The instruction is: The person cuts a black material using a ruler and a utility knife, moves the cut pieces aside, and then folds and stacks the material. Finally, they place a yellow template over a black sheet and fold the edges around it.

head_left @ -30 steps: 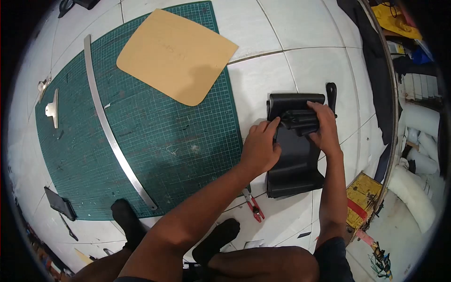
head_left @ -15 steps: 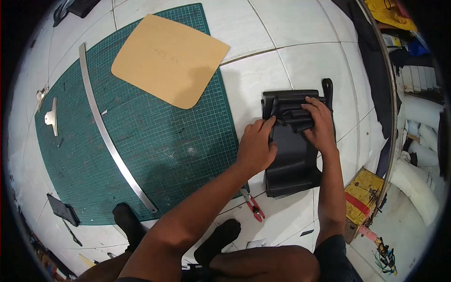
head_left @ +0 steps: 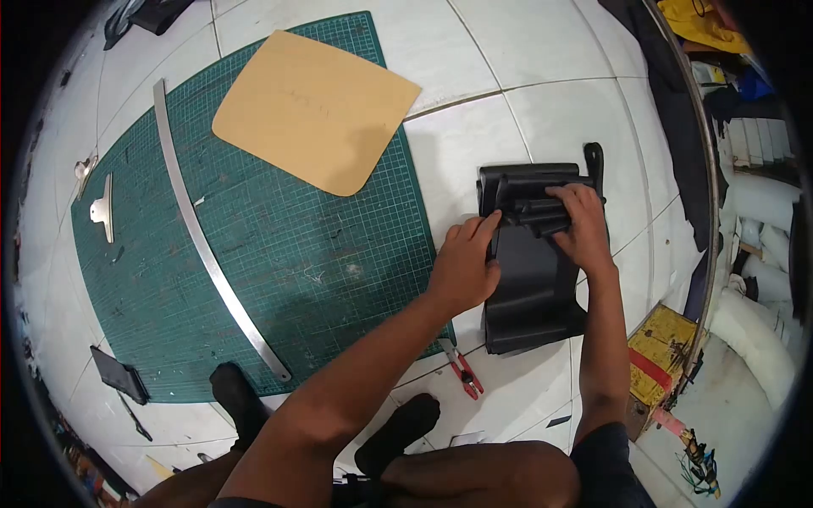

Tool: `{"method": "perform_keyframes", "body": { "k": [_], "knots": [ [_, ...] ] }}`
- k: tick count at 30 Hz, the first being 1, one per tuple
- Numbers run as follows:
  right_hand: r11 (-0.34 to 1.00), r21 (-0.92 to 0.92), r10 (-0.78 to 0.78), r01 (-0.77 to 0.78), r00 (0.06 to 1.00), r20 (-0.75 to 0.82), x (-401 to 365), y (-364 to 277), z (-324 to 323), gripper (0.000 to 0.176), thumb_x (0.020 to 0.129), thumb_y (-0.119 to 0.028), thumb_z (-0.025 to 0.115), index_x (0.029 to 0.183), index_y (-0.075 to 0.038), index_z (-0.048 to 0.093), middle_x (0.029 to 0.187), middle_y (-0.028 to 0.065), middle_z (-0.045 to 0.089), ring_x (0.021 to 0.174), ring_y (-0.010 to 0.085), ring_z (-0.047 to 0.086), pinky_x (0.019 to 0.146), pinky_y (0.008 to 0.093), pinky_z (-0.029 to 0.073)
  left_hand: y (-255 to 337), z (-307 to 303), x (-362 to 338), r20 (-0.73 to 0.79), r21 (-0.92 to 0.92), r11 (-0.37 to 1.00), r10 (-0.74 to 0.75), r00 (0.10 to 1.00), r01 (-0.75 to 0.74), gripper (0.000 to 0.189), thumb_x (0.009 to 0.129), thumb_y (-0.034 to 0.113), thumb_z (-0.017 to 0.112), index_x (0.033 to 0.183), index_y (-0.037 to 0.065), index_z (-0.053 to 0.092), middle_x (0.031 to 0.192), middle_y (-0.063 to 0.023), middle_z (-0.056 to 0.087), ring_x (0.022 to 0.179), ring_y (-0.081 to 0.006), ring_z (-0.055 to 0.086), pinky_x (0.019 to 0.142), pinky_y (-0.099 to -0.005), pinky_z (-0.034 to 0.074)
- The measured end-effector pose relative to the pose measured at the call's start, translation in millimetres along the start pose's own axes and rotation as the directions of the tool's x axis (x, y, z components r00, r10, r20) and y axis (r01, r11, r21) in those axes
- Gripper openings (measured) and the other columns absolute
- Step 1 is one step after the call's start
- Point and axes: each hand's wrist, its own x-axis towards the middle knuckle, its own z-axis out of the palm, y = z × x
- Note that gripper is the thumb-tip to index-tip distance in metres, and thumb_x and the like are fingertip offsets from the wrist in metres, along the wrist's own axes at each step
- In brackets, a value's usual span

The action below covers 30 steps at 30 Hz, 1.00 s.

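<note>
A stack of smooth black leather-like sheets (head_left: 533, 292) lies on the tiled floor, right of the green cutting mat. At its upper end, black material is bunched into several rolled folds (head_left: 529, 188). My right hand (head_left: 584, 224) is closed around the right end of these folds, fingers over the top and thumb below. My left hand (head_left: 464, 262) is at the stack's left side, its index fingertip pressed at the folds and the other fingers curled; what lies under them is partly hidden. A narrow black strip with a looped end (head_left: 594, 161) sticks out at the upper right.
On the cutting mat (head_left: 279, 254) lie a tan card sheet (head_left: 313, 110), a long steel ruler (head_left: 207, 245) and a metal clip (head_left: 102, 208). Red-handled pliers (head_left: 466, 377) lie near my foot. A yellow box (head_left: 660, 351) stands at right, and a dark phone-like object (head_left: 117, 373) lies at left.
The whole view has shifted slightly. My right hand has moved a little on the folds, which look slightly more compressed; my left hand stays at the left edge.
</note>
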Motion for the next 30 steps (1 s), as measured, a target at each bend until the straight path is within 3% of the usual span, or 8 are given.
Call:
{"method": "perform_keyframes", "body": {
  "k": [6, 13, 19, 22, 25, 28, 29, 30],
  "knots": [
    [0.999, 0.023, -0.04, 0.04, 0.999, -0.02, 0.9, -1.3, -5.6, 0.051, 0.061, 0.005, 0.082, 0.105, -0.008, 0.06, 0.109, 0.011, 0.061, 0.109, 0.0354, 0.058, 0.098, 0.0443, 0.045, -4.8, 3.6, -2.5, -0.063, -0.082, 0.996, 0.015, 0.998, -0.021, 0.077, 0.081, 0.004, 0.072, 0.15, 0.003, 0.039, 0.138, -0.0216, 0.05, 0.129, -0.0394, 0.049, 0.109, -0.047, 0.044],
    [0.999, 0.047, 0.026, -0.027, 0.999, 0.03, -23.1, -10.3, -27.1, 0.048, 0.062, 0.007, 0.08, 0.103, -0.008, 0.059, 0.095, 0.0113, 0.063, 0.098, 0.0371, 0.061, 0.092, 0.045, 0.046, -1.7, 6.9, -3.5, -0.124, -0.188, 0.982, -0.032, 0.992, 0.008, 0.074, 0.081, 0.007, 0.074, 0.147, 0.002, 0.041, 0.135, -0.0229, 0.05, 0.126, -0.0399, 0.051, 0.106, -0.0482, 0.045],
    [1.0, 0.004, 0.025, -0.025, 1.0, -0.003, -62.9, -35.1, -88.9, 0.045, 0.059, 0.006, 0.074, 0.1, -0.006, 0.061, 0.097, 0.0117, 0.066, 0.1, 0.0368, 0.063, 0.092, 0.0444, 0.045, 37.0, 16.7, -15.7, -0.268, 0.107, 0.976, 0.213, 0.939, -0.191, 0.073, 0.079, 0.018, 0.081, 0.142, 0.0, 0.047, 0.132, -0.0238, 0.053, 0.12, -0.041, 0.056, 0.103, -0.0494, 0.045],
    [0.997, 0.048, 0.066, -0.061, 0.991, -0.116, -88.8, -61.2, -131.1, 0.04, 0.063, 0.004, 0.071, 0.101, -0.004, 0.062, 0.099, 0.0131, 0.067, 0.098, 0.0377, 0.064, 0.09, 0.0433, 0.047, 58.9, 16.5, -17.8, -0.131, -0.113, 0.958, 0.248, 0.96, -0.263, 0.062, 0.08, 0.017, 0.082, 0.133, 0.0, 0.055, 0.127, -0.0215, 0.059, 0.114, -0.0378, 0.062, 0.098, -0.0449, 0.05],
    [0.977, 0.171, 0.162, -0.124, 0.959, -0.231, -115.9, -82.2, -164.0, 0.035, 0.067, 0.002, 0.068, 0.101, -0.001, 0.061, 0.099, 0.0135, 0.068, 0.093, 0.0341, 0.065, 0.086, 0.0386, 0.05, 88.6, 16.9, -26.0, -0.231, -0.243, 0.911, 0.28, 0.932, -0.334, 0.047, 0.081, 0.013, 0.08, 0.123, 0.0, 0.061, 0.114, -0.0183, 0.067, 0.101, -0.0351, 0.068, 0.088, -0.0392, 0.055],
    [0.968, 0.196, 0.208, -0.154, 0.932, -0.296, -125.8, -104.1, -190.3, 0.032, 0.07, 0.003, 0.063, 0.102, 0.0, 0.06, 0.096, 0.0125, 0.066, 0.089, 0.0262, 0.065, 0.081, 0.0321, 0.049, 110.3, -15.1, -25.6, -0.239, -0.109, 0.858, 0.468, 0.851, -0.503, 0.037, 0.085, 0.009, 0.076, 0.119, 0.001, 0.063, 0.105, -0.0179, 0.069, 0.086, -0.0329, 0.07, 0.076, -0.0367, 0.057],
    [0.973, 0.2, 0.176, -0.113, 0.926, -0.333, -125.3, -111.0, -197.7, 0.032, 0.071, 0.004, 0.06, 0.103, 0.002, 0.059, 0.095, 0.0113, 0.064, 0.088, 0.0192, 0.064, 0.078, 0.0285, 0.048, 117.2, -33.6, -28.0, -0.166, -0.095, 0.856, 0.49, 0.856, -0.508, 0.035, 0.086, 0.009, 0.075, 0.117, 0.001, 0.063, 0.102, -0.0182, 0.069, 0.083, -0.033, 0.07, 0.075, -0.0376, 0.056],
    [0.964, 0.192, 0.236, -0.182, 0.919, -0.316, -124.5, -123.8, -206.5, 0.034, 0.07, 0.005, 0.059, 0.104, 0.004, 0.057, 0.094, 0.0109, 0.064, 0.089, 0.0169, 0.063, 0.081, 0.0268, 0.047, 128.4, -61.3, -29.9, -0.091, -0.076, 0.853, 0.51, 0.856, -0.516, 0.033, 0.087, 0.01, 0.075, 0.116, 0.001, 0.063, 0.099, -0.0186, 0.069, 0.08, -0.0331, 0.07, 0.074, -0.0385, 0.056]
  ]
}}
